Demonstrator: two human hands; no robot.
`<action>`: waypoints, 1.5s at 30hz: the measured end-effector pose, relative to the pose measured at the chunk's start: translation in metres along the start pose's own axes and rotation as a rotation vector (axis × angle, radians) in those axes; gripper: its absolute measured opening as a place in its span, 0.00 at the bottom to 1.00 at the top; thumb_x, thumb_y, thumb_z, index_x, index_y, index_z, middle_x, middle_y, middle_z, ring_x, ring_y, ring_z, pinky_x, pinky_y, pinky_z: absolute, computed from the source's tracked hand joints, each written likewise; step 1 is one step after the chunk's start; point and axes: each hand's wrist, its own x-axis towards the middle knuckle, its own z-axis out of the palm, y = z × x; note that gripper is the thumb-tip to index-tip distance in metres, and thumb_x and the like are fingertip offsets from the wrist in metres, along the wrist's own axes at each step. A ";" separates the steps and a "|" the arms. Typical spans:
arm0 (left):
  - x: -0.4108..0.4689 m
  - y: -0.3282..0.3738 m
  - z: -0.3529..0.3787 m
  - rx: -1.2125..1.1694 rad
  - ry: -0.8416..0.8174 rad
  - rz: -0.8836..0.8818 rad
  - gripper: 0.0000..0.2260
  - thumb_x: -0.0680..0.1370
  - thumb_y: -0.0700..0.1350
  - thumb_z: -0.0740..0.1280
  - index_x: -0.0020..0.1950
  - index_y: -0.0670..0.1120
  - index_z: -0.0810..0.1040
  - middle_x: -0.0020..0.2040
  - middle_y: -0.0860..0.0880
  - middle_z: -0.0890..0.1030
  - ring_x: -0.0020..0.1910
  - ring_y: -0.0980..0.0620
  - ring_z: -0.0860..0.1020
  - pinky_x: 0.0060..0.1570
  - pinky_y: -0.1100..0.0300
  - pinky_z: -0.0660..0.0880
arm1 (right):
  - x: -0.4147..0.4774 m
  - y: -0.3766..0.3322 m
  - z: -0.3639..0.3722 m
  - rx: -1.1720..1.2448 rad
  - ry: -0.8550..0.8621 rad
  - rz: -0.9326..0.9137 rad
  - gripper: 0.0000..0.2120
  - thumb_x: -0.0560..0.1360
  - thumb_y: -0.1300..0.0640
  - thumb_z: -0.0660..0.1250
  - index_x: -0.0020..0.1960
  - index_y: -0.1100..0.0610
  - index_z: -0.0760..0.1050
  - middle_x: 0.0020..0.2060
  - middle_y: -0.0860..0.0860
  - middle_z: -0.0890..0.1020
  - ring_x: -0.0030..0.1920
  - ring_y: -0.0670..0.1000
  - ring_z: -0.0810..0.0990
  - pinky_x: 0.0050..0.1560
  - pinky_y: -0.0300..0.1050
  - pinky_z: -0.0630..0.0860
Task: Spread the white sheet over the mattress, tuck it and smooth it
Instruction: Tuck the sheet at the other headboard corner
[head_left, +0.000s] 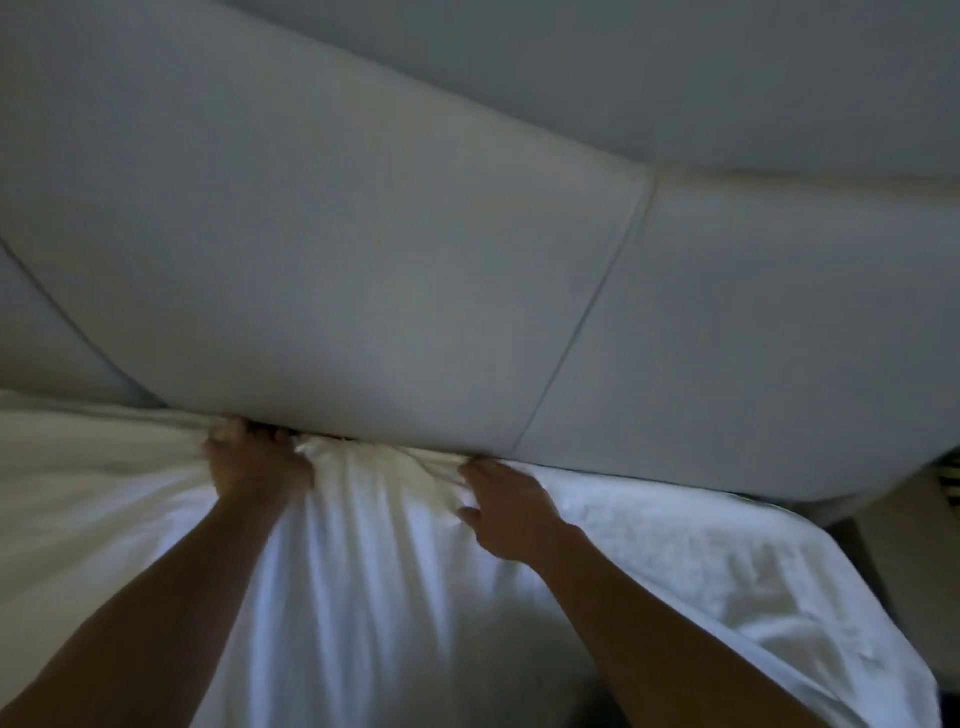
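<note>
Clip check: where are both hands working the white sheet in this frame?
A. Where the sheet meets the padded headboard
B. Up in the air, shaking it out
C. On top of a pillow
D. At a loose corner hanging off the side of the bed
A: the left hand and right hand both sit on the bunched white sheet, right at the lower edge of the padded headboard.

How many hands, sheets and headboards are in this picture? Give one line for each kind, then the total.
Hands: 2 (left hand, right hand)
Sheet: 1
Headboard: 1
Total: 4
</note>
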 end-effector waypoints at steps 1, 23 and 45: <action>-0.010 0.011 -0.006 0.019 -0.018 -0.052 0.22 0.79 0.53 0.54 0.72 0.51 0.68 0.73 0.46 0.68 0.72 0.42 0.64 0.67 0.47 0.64 | -0.014 0.020 0.001 0.010 0.006 0.047 0.26 0.81 0.47 0.59 0.75 0.54 0.60 0.74 0.52 0.65 0.74 0.54 0.64 0.71 0.53 0.63; -0.115 0.142 -0.030 -0.020 0.041 0.694 0.10 0.80 0.51 0.56 0.58 0.52 0.72 0.52 0.46 0.83 0.51 0.42 0.80 0.47 0.52 0.74 | -0.085 0.133 -0.002 0.352 0.234 0.124 0.11 0.80 0.52 0.62 0.57 0.52 0.79 0.51 0.54 0.83 0.52 0.56 0.81 0.52 0.45 0.73; -0.102 0.205 -0.021 -0.068 0.017 0.816 0.32 0.74 0.54 0.68 0.76 0.52 0.62 0.75 0.52 0.66 0.73 0.51 0.66 0.69 0.55 0.64 | -0.070 0.160 0.045 0.117 0.351 0.209 0.18 0.81 0.47 0.53 0.63 0.52 0.74 0.60 0.51 0.79 0.63 0.54 0.74 0.66 0.49 0.64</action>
